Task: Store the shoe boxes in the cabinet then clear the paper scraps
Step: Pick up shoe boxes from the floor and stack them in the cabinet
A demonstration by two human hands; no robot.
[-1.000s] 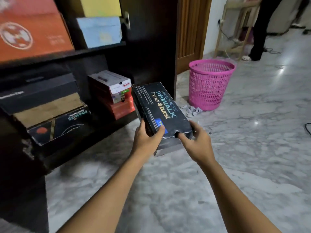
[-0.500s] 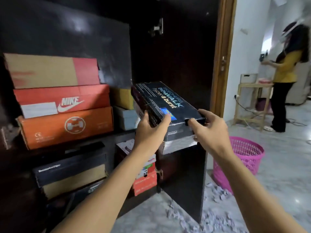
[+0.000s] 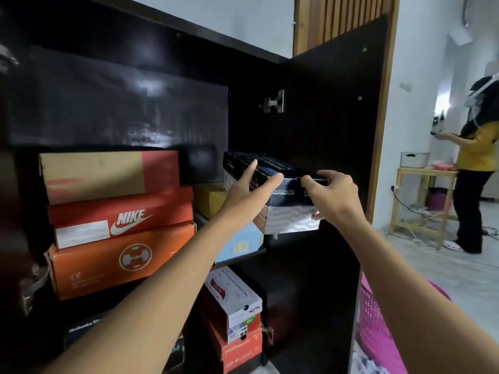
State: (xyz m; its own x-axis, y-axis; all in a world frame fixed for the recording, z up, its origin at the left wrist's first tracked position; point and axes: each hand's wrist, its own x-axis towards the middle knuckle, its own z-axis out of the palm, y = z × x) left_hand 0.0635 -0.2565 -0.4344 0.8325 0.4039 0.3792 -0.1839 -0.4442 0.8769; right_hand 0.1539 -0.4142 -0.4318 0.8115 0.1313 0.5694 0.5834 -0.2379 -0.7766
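Observation:
A dark Skechers shoe box (image 3: 286,194) with a pale wavy base is at the upper shelf of the dark cabinet (image 3: 121,103), above a light blue box (image 3: 237,245) and a yellow box (image 3: 209,198). My left hand (image 3: 249,191) grips its left side and lid. My right hand (image 3: 333,194) holds its right front corner. To the left stands a stack of three boxes, with a red Nike box (image 3: 121,218) in the middle. Paper scraps (image 3: 361,363) lie on the floor at the bottom right.
The open cabinet door (image 3: 324,130) stands just right of the box. More boxes (image 3: 235,314) fill the lower shelf. A pink basket (image 3: 378,333) sits on the floor behind the door. A person in a yellow top (image 3: 475,168) stands by a wooden table (image 3: 421,203) at far right.
Both hands have lifted the Skechers box from floor level up to the upper shelf and pushed it farther in above the light blue box. My view has risen with it.

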